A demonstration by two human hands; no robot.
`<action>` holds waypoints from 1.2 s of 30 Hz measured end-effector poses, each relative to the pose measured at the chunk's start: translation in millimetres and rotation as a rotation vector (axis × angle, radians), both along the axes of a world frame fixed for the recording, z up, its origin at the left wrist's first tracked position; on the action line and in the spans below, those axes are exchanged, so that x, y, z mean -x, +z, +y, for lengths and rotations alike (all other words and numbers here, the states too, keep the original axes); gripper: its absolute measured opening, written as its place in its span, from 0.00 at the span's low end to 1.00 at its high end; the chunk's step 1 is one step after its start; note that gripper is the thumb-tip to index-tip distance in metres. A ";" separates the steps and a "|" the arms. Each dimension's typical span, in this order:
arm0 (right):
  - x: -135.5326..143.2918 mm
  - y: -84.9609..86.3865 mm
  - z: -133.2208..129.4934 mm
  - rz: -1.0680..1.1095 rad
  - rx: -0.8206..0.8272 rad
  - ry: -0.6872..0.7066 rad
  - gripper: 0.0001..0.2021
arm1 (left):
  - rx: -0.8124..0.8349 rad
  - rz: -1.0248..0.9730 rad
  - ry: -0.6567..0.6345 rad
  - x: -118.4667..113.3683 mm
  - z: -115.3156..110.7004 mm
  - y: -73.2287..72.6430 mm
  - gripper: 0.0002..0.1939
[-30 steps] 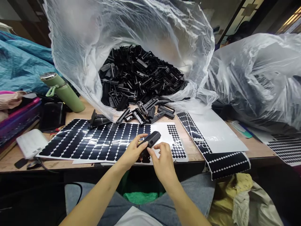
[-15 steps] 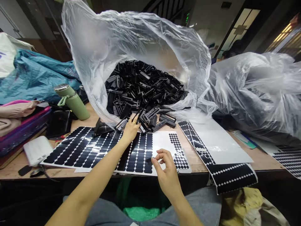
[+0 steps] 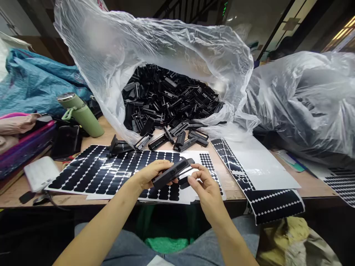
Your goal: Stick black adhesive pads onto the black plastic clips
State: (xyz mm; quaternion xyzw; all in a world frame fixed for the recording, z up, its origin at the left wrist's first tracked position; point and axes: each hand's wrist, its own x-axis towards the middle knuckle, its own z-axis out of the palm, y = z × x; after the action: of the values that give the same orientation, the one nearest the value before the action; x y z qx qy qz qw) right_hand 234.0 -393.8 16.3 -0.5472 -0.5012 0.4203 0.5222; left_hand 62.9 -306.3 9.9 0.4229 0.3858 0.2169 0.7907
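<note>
Indoors: a dim room stretched away beyond the sticker sheet (image 3: 116, 171), with a dark railing (image 3: 188, 9) at the back and lit panes (image 3: 344, 31) far off to the sheet's right.
Tabletop: a pale wood table (image 3: 231, 184) carried the sheet along its near edge.
Plastic bag: behind the sheet, a clear bag (image 3: 102, 48) gaped around a heap of black parts (image 3: 169, 99); loose pieces (image 3: 180, 138) had spilled toward the sheet's far edge.
Left of the sheet: a white box-shaped device (image 3: 41, 174) sat just beside it, a green bottle (image 3: 85, 118) leaned farther back, and a blue tarp (image 3: 39, 81) was bunched beyond.
Right of the sheet: a white sheet (image 3: 260, 159) lay over black sticker strips (image 3: 277, 207).
Left hand: the left hand (image 3: 158, 173) was curled around a black part (image 3: 170, 173), gripping it tilted above the sticker sheet's right half.
Right hand: half curled, the right hand (image 3: 203, 181) pinched a small black piece (image 3: 183, 181) between thumb and finger, close beside that part; whether the two touched could not be told.
</note>
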 end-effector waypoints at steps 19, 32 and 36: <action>3.3 -18.4 -1.0 0.100 0.098 -0.061 0.09 | 0.114 -0.015 -0.237 -2.3 -10.4 -0.1 0.12; 2.8 -22.0 -4.3 0.126 0.101 -0.118 0.10 | 0.108 0.021 -0.257 -1.9 -11.0 -7.6 0.13; 3.6 -22.9 -5.5 0.096 0.087 -0.143 0.11 | 0.114 0.015 -0.252 -2.9 -12.6 -5.6 0.12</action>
State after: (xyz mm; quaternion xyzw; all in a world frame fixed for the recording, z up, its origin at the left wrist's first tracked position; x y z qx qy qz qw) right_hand 230.4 -399.3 -6.6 -0.5830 -0.4163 0.4293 0.5500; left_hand 65.8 -319.0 4.4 0.4241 0.3474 0.0906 0.8314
